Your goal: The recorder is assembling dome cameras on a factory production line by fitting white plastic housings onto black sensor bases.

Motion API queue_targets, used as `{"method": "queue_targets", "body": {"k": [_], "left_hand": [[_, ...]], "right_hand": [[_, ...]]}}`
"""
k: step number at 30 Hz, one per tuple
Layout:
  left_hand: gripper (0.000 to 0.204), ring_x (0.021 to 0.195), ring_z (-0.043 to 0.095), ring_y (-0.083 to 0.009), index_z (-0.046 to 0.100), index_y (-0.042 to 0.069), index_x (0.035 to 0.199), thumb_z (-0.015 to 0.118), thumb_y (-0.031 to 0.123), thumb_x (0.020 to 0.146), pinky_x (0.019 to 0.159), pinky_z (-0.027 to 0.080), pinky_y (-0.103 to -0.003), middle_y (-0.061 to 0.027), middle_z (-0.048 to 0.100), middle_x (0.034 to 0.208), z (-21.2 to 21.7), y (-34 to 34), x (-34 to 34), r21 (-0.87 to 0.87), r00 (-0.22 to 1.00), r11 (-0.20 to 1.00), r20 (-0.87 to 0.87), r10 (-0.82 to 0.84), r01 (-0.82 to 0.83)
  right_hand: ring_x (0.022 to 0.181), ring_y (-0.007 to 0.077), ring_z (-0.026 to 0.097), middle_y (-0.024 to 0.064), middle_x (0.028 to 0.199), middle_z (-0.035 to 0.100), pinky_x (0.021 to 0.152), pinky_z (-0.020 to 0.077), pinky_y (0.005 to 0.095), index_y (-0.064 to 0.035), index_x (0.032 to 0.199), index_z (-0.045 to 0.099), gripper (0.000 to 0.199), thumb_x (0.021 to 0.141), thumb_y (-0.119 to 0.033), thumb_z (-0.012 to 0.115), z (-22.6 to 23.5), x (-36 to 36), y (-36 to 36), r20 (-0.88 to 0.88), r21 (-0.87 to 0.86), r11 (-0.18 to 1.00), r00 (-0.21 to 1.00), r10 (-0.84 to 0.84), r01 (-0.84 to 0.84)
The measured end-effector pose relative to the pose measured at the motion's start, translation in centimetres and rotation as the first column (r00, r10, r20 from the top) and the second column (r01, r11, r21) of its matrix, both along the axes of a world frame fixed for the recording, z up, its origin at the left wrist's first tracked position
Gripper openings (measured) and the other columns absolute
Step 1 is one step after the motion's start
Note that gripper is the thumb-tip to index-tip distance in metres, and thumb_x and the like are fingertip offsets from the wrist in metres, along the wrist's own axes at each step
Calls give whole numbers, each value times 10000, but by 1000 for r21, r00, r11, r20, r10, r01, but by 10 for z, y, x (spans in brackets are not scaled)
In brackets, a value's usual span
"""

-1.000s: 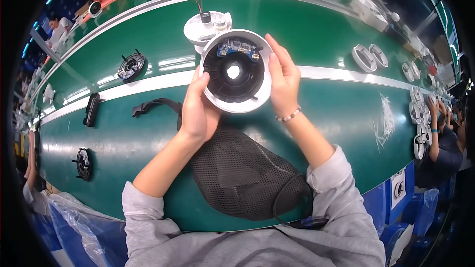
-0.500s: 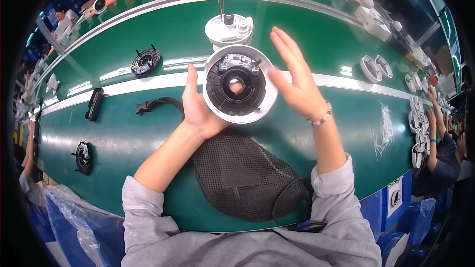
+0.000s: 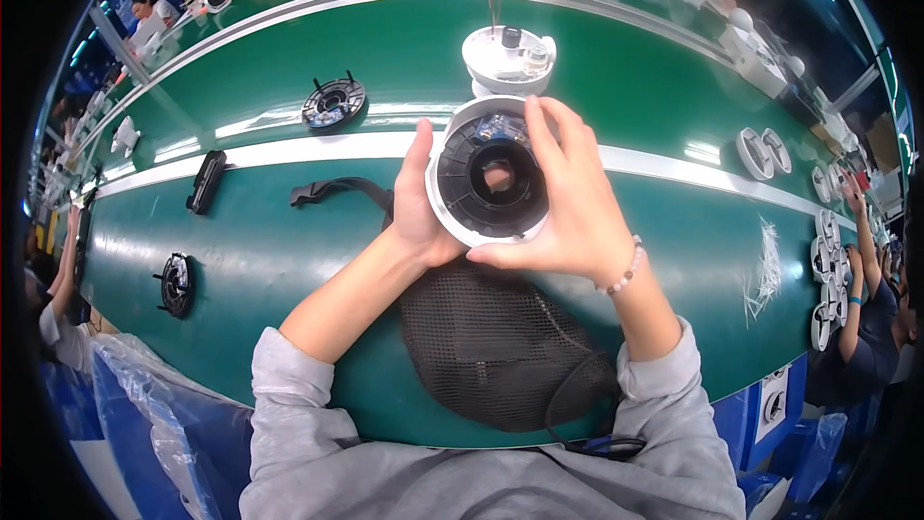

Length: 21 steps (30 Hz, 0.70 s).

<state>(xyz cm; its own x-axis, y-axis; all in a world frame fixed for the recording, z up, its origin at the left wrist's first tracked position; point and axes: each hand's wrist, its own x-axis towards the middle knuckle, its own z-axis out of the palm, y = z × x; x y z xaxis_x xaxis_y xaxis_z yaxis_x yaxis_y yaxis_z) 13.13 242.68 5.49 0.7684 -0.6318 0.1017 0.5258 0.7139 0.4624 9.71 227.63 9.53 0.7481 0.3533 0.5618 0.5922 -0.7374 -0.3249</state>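
A white round housing (image 3: pixel 458 228) is held up above the bench, its open side facing me. Inside it sits a black ring-shaped insert (image 3: pixel 462 188) with a hole through the middle, and part of a blue circuit board (image 3: pixel 500 127) shows at its top. My left hand (image 3: pixel 420 207) cups the housing from the left and below, thumb pointing up. Closed around the right side is my right hand (image 3: pixel 577 202), fingers over the upper rim and thumb along the lower edge. Just behind stands a white round part (image 3: pixel 491 63) with a small black cylinder and thin wires.
A black mesh bag (image 3: pixel 500 347) with a strap lies on the green bench before me. To the left are two black ring parts (image 3: pixel 334 104) (image 3: pixel 175 285) and a black bar-shaped piece (image 3: pixel 206 182). White rings (image 3: pixel 756 154) and thin white strips (image 3: pixel 767 270) lie right, near a co-worker's arms (image 3: pixel 857 279).
My right hand, stretched out beside the housing before, has closed onto its right side. The housing is slightly tilted now. The whole view has shifted, moving the bench items rightward in the picture.
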Motion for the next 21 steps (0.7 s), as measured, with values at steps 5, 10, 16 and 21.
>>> {"method": "queue_targets", "body": {"k": [5,10,16,21], "left_hand": [[463,955,523,-253,422,-35,1108,427,237,733,865,426,-377,-174,504,1048,-1,29,10,97,995,994,86,-59,51],[314,831,560,-254,475,-39,961,427,110,688,770,470,-389,-161,548,900,-19,34,31,393,984,918,-136,111,-49],[257,832,567,-233,499,-49,930,466,107,728,793,466,-350,-154,568,902,-19,69,66,482,911,815,-78,405,-322],[317,975,523,-251,440,-44,1081,353,184,878,848,444,-392,-168,515,1057,-45,92,120,481,931,830,-68,358,-283]], "right_hand": [[1086,384,341,253,1193,306,901,303,416,109,1202,260,1072,415,-426,753,-9,2,24,43,18,999,999,-34,34],[1190,419,202,294,1283,184,979,203,444,100,1244,172,1113,490,-505,723,-52,14,30,-145,16,997,987,-67,70],[1213,398,188,250,1330,135,978,211,438,24,1273,189,1007,546,-395,746,-46,17,41,80,178,984,996,-48,33],[1198,382,231,235,1313,191,968,232,425,-1,1254,261,870,589,-315,725,-64,28,55,87,198,979,995,-55,37]]}}
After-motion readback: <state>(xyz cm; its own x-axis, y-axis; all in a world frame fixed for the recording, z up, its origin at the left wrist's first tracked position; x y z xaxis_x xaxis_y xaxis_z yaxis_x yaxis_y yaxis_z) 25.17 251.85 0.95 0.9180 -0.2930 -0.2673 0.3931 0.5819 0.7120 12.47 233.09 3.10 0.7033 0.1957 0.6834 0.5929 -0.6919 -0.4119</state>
